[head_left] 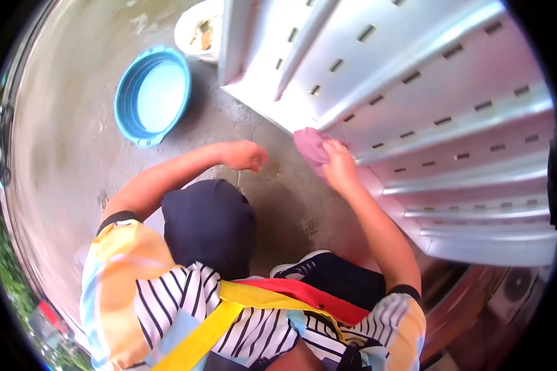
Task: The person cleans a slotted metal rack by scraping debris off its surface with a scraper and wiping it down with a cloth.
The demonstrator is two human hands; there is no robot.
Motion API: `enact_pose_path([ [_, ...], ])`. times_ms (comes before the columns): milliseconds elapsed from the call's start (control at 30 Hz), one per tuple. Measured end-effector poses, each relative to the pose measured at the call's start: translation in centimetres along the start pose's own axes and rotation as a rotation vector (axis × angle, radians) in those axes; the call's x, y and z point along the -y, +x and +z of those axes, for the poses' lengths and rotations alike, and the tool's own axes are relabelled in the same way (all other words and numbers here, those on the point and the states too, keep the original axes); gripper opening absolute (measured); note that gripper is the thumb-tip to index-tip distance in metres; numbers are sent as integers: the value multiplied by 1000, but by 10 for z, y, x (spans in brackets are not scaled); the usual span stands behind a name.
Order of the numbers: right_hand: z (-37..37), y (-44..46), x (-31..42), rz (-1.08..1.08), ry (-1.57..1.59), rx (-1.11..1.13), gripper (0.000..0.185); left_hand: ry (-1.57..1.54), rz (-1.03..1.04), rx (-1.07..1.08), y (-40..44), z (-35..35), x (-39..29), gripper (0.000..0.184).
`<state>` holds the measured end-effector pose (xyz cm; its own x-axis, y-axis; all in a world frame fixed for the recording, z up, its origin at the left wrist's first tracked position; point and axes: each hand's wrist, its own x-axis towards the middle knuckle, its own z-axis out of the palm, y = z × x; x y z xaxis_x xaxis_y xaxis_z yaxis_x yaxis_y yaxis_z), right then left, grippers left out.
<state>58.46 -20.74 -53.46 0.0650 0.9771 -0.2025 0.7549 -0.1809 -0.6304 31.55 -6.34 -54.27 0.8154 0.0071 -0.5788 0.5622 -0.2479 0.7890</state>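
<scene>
My right hand [337,162] grips a bunched pink cloth [310,143] against the lower edge of a large slotted metal panel [390,80]. The panel is pale and shiny, with raised ridges and rows of small slots. To the left, my left hand [244,156] hangs over the wet floor with its fingers curled in, and nothing shows in it. It is apart from both the cloth and the panel.
A blue plastic basin [159,96] stands on the wet concrete floor [74,117] at upper left. Behind it, a white bucket [189,28] with stuff inside sits beside the panel. My dark-clothed knee [209,226] and shoe [297,266] are below.
</scene>
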Motion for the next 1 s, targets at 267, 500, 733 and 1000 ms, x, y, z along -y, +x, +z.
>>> enact_pose_path([
  [267,12,66,113,-170,60,-188,56,-1130,-25,-171,-12,13,46,31],
  [500,34,121,123,213,593,250,42,-1207,-103,-272,-50,7,79,29],
  [733,100,174,163,-192,-373,-81,49,-1215,-123,-276,-55,14,99,28],
  [1000,48,100,108,-132,-192,95,44,-1181,-101,-299,-52,5,100,25],
])
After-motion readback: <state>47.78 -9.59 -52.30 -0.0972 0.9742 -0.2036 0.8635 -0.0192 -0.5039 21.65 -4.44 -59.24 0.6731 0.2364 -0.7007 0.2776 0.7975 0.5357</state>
